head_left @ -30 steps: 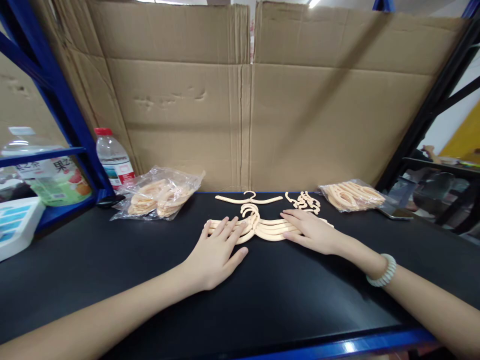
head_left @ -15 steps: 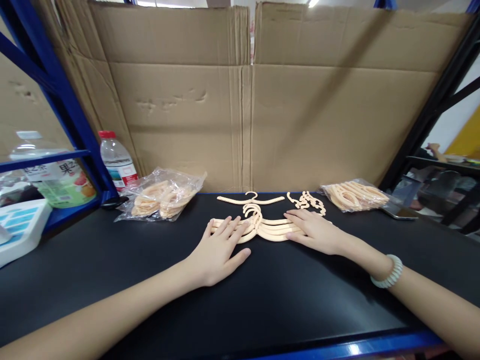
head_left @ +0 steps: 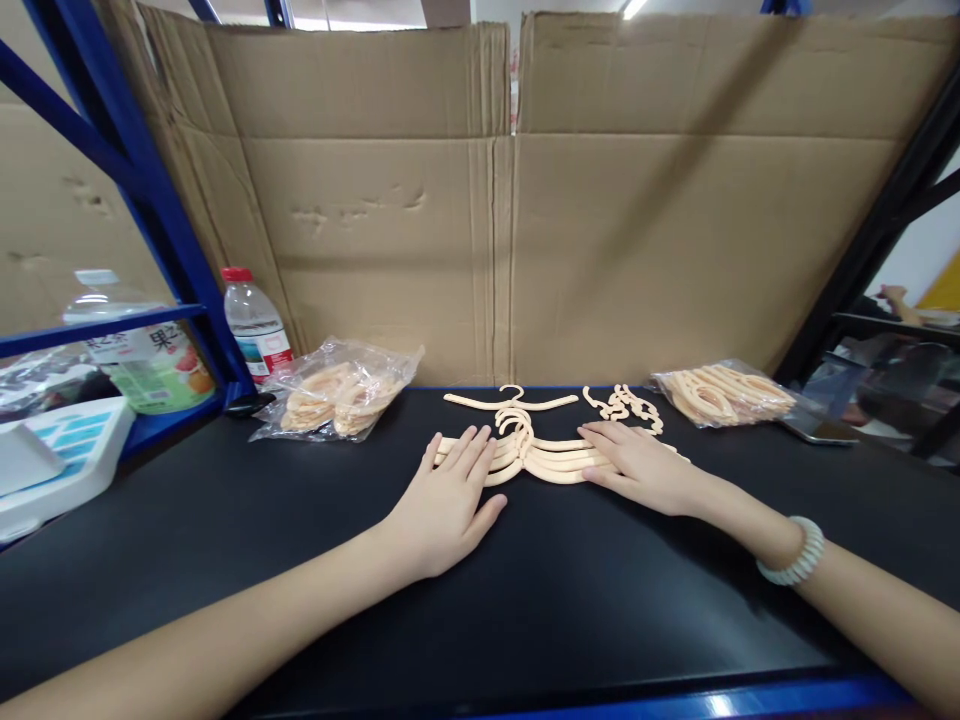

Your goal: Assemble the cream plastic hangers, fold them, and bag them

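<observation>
- Cardboard wall (head_left: 375,220): brown and creased, standing behind the work area, narrow slit at the top near the middle.
- Black tabletop (head_left: 570,600): spans the lower view, blue trim along the near edge.
- Blue frame (head_left: 161,240): slanting post and low rail at far left.
- Nested hangers (head_left: 556,466): pale, several lying flat, one tucked against the next, mid-tabletop; hooks bunched at centre, on the side away from the person. Exact count cannot be told.
- Left bag (head_left: 345,395): clear plastic, pale curved items inside; well left of the nested hangers.
- Green-labelled bottle (head_left: 157,372): white cap, behind the blue rail.
- White tray (head_left: 112,440): blue slots, left edge of view, near that bottle.
- Right bag (head_left: 724,392): clear plastic, pale items packed inside, close to the cardboard.
- Single hanger (head_left: 551,404): flat, just behind the nested ones.
- Left hand (head_left: 450,505): palm down over their left arms — fingers straight, thumb held out to the side, nothing clasped.
- Right hand (head_left: 645,470): over their right arms, fingers extended, thumb apart — a wide, loose hold; pressure cannot be told.
- Red-capped bottle (head_left: 255,325): upright behind the left bag.
- Loose hooks (head_left: 616,411): small pale cluster, right of the single hanger.
- Bracelet (head_left: 795,553): pale, ridged, around the right wrist.
</observation>
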`<state>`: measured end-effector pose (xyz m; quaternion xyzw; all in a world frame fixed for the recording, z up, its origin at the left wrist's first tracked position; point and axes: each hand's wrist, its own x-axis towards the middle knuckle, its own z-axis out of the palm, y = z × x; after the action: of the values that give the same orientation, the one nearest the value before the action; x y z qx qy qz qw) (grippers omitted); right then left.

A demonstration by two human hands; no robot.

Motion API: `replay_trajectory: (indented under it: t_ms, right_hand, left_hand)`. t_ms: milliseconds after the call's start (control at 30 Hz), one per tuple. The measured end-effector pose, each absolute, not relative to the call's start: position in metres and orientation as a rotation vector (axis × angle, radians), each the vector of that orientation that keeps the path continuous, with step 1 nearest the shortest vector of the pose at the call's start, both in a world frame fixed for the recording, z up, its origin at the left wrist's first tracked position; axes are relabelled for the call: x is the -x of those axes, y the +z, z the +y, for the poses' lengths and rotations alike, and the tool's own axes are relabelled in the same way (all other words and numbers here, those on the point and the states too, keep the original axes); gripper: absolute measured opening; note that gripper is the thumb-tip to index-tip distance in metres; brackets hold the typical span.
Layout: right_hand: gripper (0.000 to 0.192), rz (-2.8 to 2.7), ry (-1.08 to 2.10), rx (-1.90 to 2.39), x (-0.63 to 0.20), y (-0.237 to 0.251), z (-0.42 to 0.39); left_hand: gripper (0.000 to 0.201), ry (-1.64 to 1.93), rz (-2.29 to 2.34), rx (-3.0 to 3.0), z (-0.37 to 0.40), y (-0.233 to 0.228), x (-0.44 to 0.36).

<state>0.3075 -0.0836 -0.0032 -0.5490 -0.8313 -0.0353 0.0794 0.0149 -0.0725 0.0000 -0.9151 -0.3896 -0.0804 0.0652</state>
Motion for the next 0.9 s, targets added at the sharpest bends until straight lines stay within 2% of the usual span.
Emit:
replay_trajectory:
  t_ms: [167,367,500,900]
  right_hand:
    - [0.065,-2.454,-0.145,1.53,-0.308,-0.007,-0.083]
    - [0.048,-2.468,-0.178,1.2,-0.301,-0.002,-0.087]
    - [0.04,-2.531,-0.123,1.109,-0.295,0.002,-0.091]
    - [0.037,-2.556,-0.016,1.081,-0.292,0.003,-0.094]
  left_hand:
    - [0.046,-0.338,-1.106,2.767,-0.075,0.002,-0.015]
    - [0.009,-0.578,-0.849,2.888,-0.074,0.003,-0.014]
    - [0.007,-0.659,-0.749,2.928,-0.073,0.003,-0.015]
    - [0.006,-0.724,-0.705,2.982,-0.072,0.003,-0.015]
